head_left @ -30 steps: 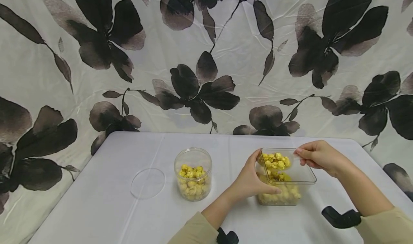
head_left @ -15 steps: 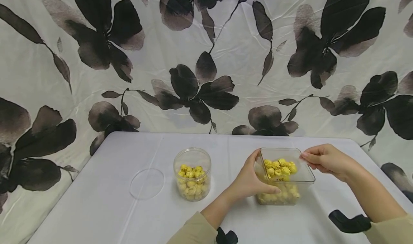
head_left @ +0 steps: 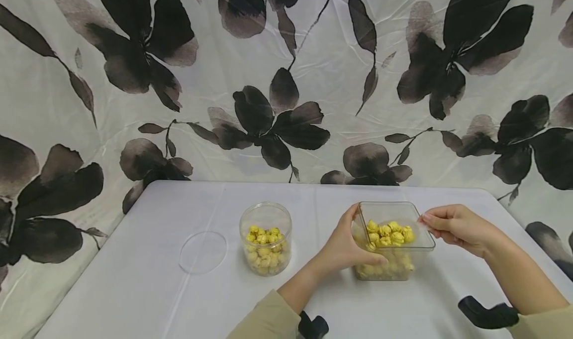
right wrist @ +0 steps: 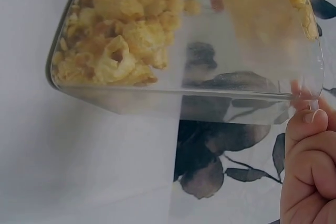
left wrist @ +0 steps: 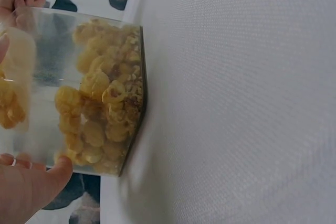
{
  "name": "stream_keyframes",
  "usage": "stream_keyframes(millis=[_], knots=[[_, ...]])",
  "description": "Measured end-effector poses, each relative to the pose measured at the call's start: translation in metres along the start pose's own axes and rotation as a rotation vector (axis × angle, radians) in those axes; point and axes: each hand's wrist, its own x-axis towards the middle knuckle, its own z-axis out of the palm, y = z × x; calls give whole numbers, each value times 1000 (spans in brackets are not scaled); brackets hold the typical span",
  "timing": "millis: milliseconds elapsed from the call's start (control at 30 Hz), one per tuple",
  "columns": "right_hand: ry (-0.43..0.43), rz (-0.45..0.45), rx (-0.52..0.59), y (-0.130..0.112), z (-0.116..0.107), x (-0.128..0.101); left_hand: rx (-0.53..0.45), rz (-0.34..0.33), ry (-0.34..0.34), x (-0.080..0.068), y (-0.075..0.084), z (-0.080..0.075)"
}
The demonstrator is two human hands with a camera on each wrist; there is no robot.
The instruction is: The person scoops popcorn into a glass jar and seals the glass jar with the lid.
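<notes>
A clear rectangular container (head_left: 405, 274) stands on the table, with yellow popcorn (left wrist: 102, 103) in its lower part. My left hand (head_left: 344, 244) grips its left side, thumb across the front and fingers behind. At the right rim, my right hand (head_left: 463, 229) pinches the thin handle of a translucent scoop (right wrist: 257, 22); the handle is mostly hidden by the fingers. The scoop's bowl sits inside the container, above the lower popcorn, with several popcorn pieces (head_left: 389, 233) on it. Its exact outline is hard to make out through the clear wall.
A round clear jar (head_left: 265, 239), partly filled with yellow popcorn, stands open to the left of the container. Farther left, a clear round lid (head_left: 203, 252) lies flat on the white table (head_left: 125, 289). Behind the table hangs a floral cloth (head_left: 188, 85).
My right hand has moved to the right and slightly down. The popcorn on the scoop has shifted right and is gathered together inside the container. My left hand keeps its grip.
</notes>
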Motion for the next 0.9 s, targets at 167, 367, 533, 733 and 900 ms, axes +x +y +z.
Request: stream_keyframes(millis=[167, 367, 533, 733, 900], knots=[[55, 5, 9, -3, 1, 0, 10, -1, 0, 1, 2, -2], [141, 43, 18, -4, 7, 3, 5, -13, -8, 0, 0, -2], [86, 22, -40, -2, 4, 2, 1, -6, -11, 1, -1, 0], [-28, -14, -17, 1, -2, 1, -1, 6, -6, 1, -2, 0], [-12, -13, 14, 2, -3, -1, 5, 6, -3, 1, -1, 0]])
